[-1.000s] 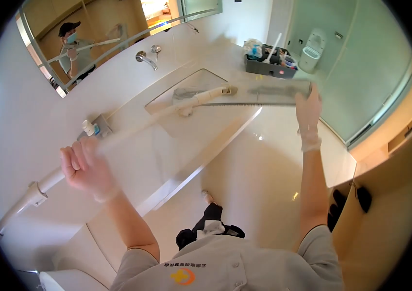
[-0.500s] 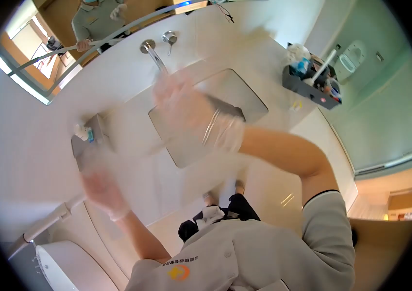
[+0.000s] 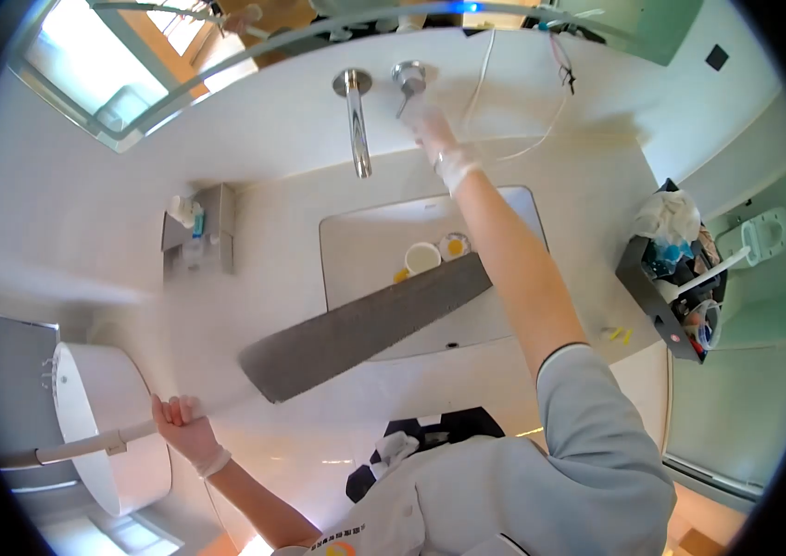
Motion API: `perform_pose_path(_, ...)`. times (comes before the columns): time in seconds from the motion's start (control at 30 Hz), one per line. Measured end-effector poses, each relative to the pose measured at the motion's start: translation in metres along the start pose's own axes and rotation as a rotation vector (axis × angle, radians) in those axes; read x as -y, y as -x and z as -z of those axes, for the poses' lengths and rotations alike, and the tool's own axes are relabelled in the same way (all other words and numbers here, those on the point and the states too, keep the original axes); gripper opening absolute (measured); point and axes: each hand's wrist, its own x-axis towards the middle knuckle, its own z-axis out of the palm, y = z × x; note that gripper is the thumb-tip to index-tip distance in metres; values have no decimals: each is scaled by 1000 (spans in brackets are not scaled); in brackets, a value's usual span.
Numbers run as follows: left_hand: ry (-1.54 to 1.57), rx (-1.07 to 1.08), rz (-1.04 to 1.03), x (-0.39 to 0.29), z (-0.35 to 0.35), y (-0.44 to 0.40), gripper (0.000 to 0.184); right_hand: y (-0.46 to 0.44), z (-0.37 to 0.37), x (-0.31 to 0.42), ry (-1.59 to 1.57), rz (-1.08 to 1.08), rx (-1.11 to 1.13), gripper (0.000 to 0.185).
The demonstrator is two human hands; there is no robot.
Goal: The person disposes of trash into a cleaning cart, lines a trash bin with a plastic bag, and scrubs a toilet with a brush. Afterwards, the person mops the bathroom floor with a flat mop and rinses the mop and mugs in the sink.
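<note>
My left hand (image 3: 187,434), in a clear glove, is closed round the pale pole (image 3: 138,432) of a flat mop at the lower left. The mop's long grey pad (image 3: 370,324) slants across the front of the sink (image 3: 356,243), its right end under my right forearm. My right hand (image 3: 436,137), also gloved, reaches up to the tap lever (image 3: 408,82) on the wall; its fingers are smeared by motion, so contact is unclear. Left of it the metal spout (image 3: 358,130) sticks out over the sink. A white round cup (image 3: 422,258) and a smaller yellow-centred round item (image 3: 455,246) lie in the basin.
A grey caddy (image 3: 657,301) with cloths, a brush and bottles stands at the counter's right end. On the left is a metal box (image 3: 215,232) with small bottles. A white cable (image 3: 541,139) hangs down the wall. A white tub (image 3: 101,380) is at lower left.
My right hand has moved from over the sink up to the tap lever. My left hand is lower, and the grey pad now shows fully across the sink. The view has shifted.
</note>
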Motion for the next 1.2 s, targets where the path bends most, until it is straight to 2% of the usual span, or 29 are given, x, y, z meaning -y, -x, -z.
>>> perform_pose_path(0.07,-29,-25,-3,5,9,-6,45,17,-17,30,-301,11,19,53)
perform_pose_path(0.1,-39,-24,-1,4,15,-13,45,18,-23,31,-307,-12,20,53)
perform_pose_path(0.17,-60,19,46,4,37,-30,44,14,-25,33,-299,-36,67,29)
perform_pose_path(0.23,-68,69,102,4,45,-33,43,23,-12,42,-317,-91,118,30)
perform_pose_path(0.3,-65,-82,71,8,41,-31,44,32,-4,51,-325,-136,171,31)
perform_pose_path(0.37,-88,-143,70,4,42,-34,45,41,-1,57,-300,-145,177,29)
perform_pose_path(0.43,-107,-202,61,1,53,-45,45,48,-5,56,-306,-82,127,29)
perform_pose_path(0.47,-115,-120,83,-1,66,-56,45,52,-7,52,-319,-25,77,28)
perform_pose_path(0.53,-123,-35,112,-3,75,-68,45,69,-8,21,27,48,-95,33)
perform_pose_path(0.57,-148,4,102,-1,74,-70,45,85,-8,-2,318,-29,5,33)
perform_pose_path(0.63,-169,42,99,2,70,-74,45,146,0,-36,869,-52,284,33)
perform_pose_path(0.67,-177,30,87,3,66,-75,45,183,4,-43,996,100,333,27)
perform_pose_path(0.73,-182,17,75,3,60,-82,45,188,-8,-82,1337,-130,503,44)
perform_pose_path(0.77,-175,-3,85,2,59,-86,45,190,-10,-93,1341,-127,505,44)
perform_pose_path(0.83,-181,-28,99,-1,63,-91,45,200,-9,-114,1248,-260,395,70)
perform_pose_path(0.87,-168,-14,111,-1,65,-94,45,201,-10,-122,1248,-263,399,70)
perform_pose_path(0.93,-151,3,123,0,67,-99,45,199,-11,-134,1083,-217,350,84)
perform_pose_path(1.07,-139,25,152,7,75,-107,44,201,-29,-159,1052,-100,366,85)
perform_pose_path(1.13,-141,22,158,12,79,-108,44,210,-35,-139,718,-106,421,85)
perform_pose_path(1.17,-141,24,160,14,80,-109,44,211,-36,-148,719,-107,426,85)
perform_pose_path(1.2,-140,27,159,15,79,-111,43,210,-39,-162,747,-11,371,84)
